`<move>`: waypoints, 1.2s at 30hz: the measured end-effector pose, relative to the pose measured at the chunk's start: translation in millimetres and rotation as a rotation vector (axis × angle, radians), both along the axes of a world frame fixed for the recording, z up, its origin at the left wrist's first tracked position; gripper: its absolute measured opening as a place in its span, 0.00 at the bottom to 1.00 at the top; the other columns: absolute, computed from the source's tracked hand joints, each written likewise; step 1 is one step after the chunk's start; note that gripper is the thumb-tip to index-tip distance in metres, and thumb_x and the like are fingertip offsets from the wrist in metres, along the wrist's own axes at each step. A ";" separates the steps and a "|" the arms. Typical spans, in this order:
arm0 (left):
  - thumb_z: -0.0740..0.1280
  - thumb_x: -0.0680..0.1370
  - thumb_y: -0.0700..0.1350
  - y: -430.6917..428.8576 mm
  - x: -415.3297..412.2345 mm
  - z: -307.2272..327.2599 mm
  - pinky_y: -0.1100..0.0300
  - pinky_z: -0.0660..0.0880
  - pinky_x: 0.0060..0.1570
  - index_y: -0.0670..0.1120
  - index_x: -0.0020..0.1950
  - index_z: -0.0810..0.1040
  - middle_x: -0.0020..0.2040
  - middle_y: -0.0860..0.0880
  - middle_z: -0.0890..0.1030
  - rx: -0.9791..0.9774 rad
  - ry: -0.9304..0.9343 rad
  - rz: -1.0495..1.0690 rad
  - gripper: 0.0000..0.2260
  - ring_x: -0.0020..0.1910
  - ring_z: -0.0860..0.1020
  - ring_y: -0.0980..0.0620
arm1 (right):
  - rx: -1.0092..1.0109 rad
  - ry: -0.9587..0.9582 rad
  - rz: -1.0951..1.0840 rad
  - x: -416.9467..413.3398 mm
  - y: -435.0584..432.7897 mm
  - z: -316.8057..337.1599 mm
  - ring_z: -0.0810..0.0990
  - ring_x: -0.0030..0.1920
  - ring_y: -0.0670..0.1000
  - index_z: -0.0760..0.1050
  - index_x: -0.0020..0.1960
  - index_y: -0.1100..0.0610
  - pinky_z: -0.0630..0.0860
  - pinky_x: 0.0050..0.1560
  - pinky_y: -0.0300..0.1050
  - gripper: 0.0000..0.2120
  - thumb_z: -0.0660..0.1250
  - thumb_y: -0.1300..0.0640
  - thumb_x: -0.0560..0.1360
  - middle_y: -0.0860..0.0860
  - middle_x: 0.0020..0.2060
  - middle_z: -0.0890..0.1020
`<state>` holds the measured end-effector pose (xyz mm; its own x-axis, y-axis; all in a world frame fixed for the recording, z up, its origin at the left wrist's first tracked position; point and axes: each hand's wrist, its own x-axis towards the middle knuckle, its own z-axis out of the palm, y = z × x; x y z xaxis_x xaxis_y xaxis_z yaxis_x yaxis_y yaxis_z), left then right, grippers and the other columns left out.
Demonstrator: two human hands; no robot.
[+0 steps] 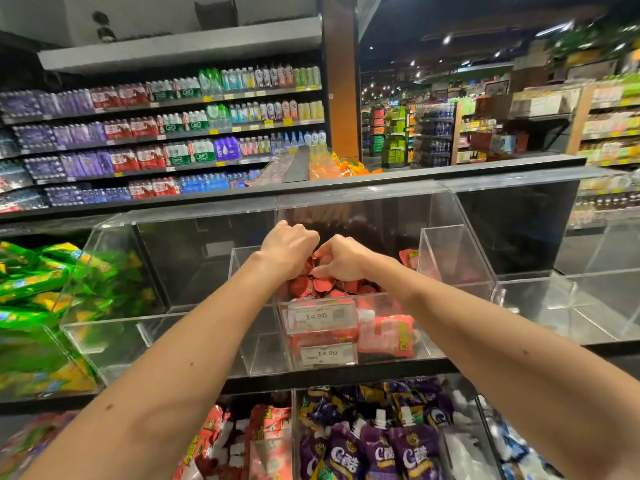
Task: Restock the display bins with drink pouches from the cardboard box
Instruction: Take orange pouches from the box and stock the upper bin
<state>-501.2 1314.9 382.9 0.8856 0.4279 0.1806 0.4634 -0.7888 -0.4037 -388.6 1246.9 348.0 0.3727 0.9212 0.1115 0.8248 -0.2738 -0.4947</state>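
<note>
Two bare forearms are stretching away from the camera, passing over a lower row of bins where purple drink pouches (381, 445) and pink pouches (266, 431) are lying in heaps. Both hands are meeting above the middle clear bin (356, 199) of the upper row. The right hand (341, 259) is pinching the top of the red drink pouches (311, 285) piled inside, with thumb and fingers curled narrowly around the foil. The left hand (289, 242) is arching just beside it, fingers curling down onto the same pile. Whether it is gripping a pouch or only pressing cannot be told. The pile is sitting in the middle of this bin. One pink spouted pouch (386, 336) is lying apart at the near front, beside price tags (317, 317) reading 14.90.

As a judgement of progress, this bin is looking partly stocked and is being filled or tidied now, with room remaining above the pile. The left neighbouring bin (121, 318) and the right neighbouring bin (536, 282) are showing no pouches, so they are probably waiting for stock. Further left, green pouches (31, 282) are filling another bin. The cardboard box is not appearing in view. Far behind, shelves of bottled water (156, 133) are running across the aisle.
</note>
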 end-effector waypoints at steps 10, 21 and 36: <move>0.71 0.76 0.42 -79.8 -54.6 14.8 0.59 0.76 0.44 0.48 0.47 0.83 0.39 0.52 0.82 -0.471 -0.738 -0.234 0.02 0.38 0.79 0.56 | 0.580 -0.044 -0.049 -44.9 -120.5 8.0 0.82 0.48 0.49 0.83 0.51 0.55 0.77 0.52 0.48 0.08 0.69 0.56 0.74 0.50 0.45 0.85; 0.66 0.77 0.51 -393.9 98.9 -146.3 0.55 0.71 0.37 0.47 0.42 0.78 0.36 0.50 0.77 -0.596 -0.563 -0.689 0.09 0.35 0.75 0.50 | 0.629 0.134 -0.527 43.3 -478.9 -178.4 0.67 0.30 0.42 0.72 0.35 0.53 0.62 0.34 0.32 0.12 0.71 0.54 0.74 0.41 0.27 0.70; 0.65 0.75 0.41 -773.5 357.7 -365.2 0.50 0.76 0.41 0.48 0.56 0.75 0.46 0.44 0.81 -0.728 0.392 -1.091 0.10 0.49 0.81 0.40 | -0.061 0.388 -1.484 141.9 -872.4 -352.2 0.75 0.43 0.53 0.69 0.40 0.55 0.66 0.38 0.46 0.10 0.63 0.55 0.79 0.50 0.38 0.74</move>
